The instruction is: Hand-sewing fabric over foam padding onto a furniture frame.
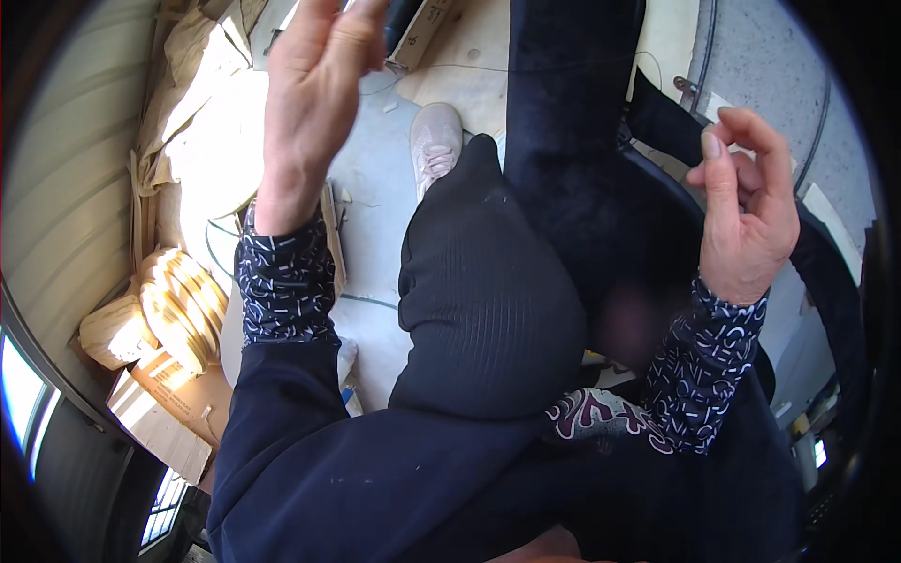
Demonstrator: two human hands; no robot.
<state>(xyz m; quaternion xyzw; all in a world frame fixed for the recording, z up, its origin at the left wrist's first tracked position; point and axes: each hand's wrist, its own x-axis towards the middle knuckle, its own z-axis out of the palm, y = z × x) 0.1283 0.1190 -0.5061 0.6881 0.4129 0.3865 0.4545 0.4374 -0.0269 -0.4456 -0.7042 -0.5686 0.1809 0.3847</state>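
My left hand point(314, 103) is raised at the top, left of the middle, and its fingers run out of the picture, so their grip is hidden. On the right, my right hand point(754, 211) is held up with curled fingers and the thumb close to the index finger. Whatever they pinch, if anything, is too small to make out. Between the hands stands a large dark, velvety upholstered piece point(574, 103), with a dark strap-like part point(662, 117) beside my right hand. A thin dark thread point(469, 67) crosses from near my left hand over toward that piece.
My bent knee point(488, 281) in black trousers fills the middle, and a pale shoe point(436, 141) rests on the floor. To the left are a striped yellowish bundle point(183, 310), a cardboard box point(178, 394) and brown paper point(192, 70). A dark cable point(818, 131) lies at the right.
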